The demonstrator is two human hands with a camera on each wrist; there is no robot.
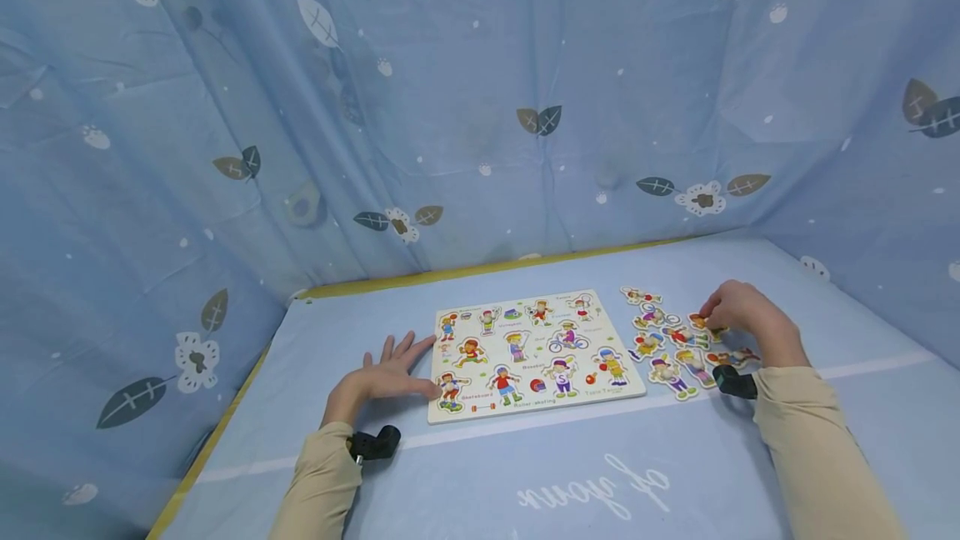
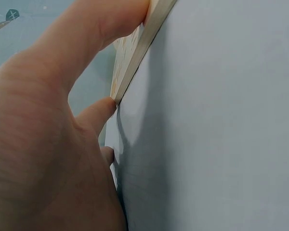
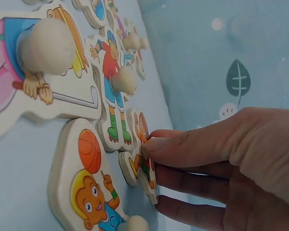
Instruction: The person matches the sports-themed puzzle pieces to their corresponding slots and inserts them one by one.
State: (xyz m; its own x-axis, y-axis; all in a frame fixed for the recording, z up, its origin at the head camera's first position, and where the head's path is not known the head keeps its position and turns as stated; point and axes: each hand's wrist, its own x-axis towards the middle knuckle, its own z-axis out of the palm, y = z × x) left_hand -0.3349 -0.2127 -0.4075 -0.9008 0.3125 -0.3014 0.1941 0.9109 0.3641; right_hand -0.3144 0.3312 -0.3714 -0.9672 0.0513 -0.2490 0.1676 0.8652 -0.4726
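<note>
Resting flat with straight fingers against the edge of the pale wooden sports puzzle board point(image 1: 534, 352), the left hand point(image 1: 390, 375) steadied it while the right hand point(image 1: 738, 311) pinched a small painted figure-shaped piece point(image 3: 145, 163) among loose pieces on the blue-clothed surface point(image 1: 525, 473).

The left hand point(image 1: 390, 375) lies flat with fingers spread and straight; the right hand point(image 1: 738, 315) is curled, its fingertips point(image 3: 156, 144) pinching.

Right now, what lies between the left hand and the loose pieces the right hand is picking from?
In the head view, the puzzle board fills that stretch: the left hand touches its left edge, and the loose pieces under the right hand begin just past its right edge.
</note>
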